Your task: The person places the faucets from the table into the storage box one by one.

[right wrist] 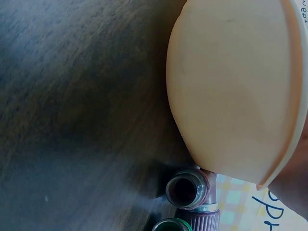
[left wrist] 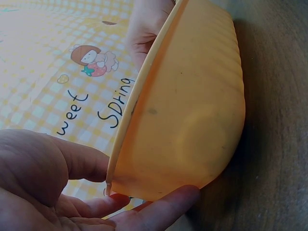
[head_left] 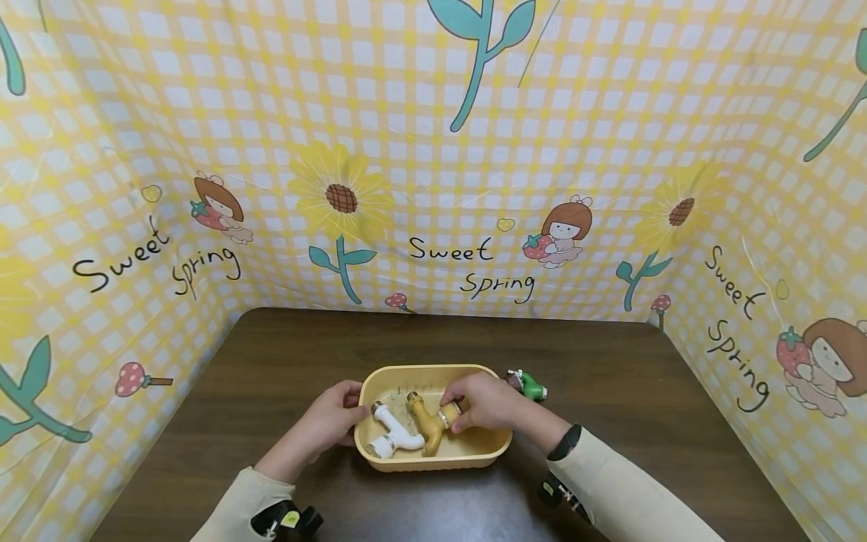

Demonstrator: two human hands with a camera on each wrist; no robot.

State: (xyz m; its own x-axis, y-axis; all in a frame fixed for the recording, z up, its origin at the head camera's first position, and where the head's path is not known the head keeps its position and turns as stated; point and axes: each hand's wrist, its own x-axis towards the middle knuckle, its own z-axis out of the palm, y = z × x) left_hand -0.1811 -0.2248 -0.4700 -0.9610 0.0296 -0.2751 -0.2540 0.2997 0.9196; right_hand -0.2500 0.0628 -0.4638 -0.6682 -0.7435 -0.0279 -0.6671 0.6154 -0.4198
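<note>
While gripping tub edge (head_left: 433, 463) (left hand (head_left: 330, 418)), yellow tap (head_left: 430, 426) (right hand (head_left: 491, 403)): wide table (head_left: 305, 346) around; inside, white tap (head_left: 400, 434); outside, green tap (head_left: 533, 388).

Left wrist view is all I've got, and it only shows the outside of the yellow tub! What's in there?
Observer: A white tap and a yellow tap lie inside the yellow tub.
Operator: Cool! What's the other hand doing?
Observer: The right hand pinches the yellow tap's wide end.
Operator: Anything hiding on the far side?
Observer: Yes, a green tap lies on the table, past the yellow tub's right end.
</note>
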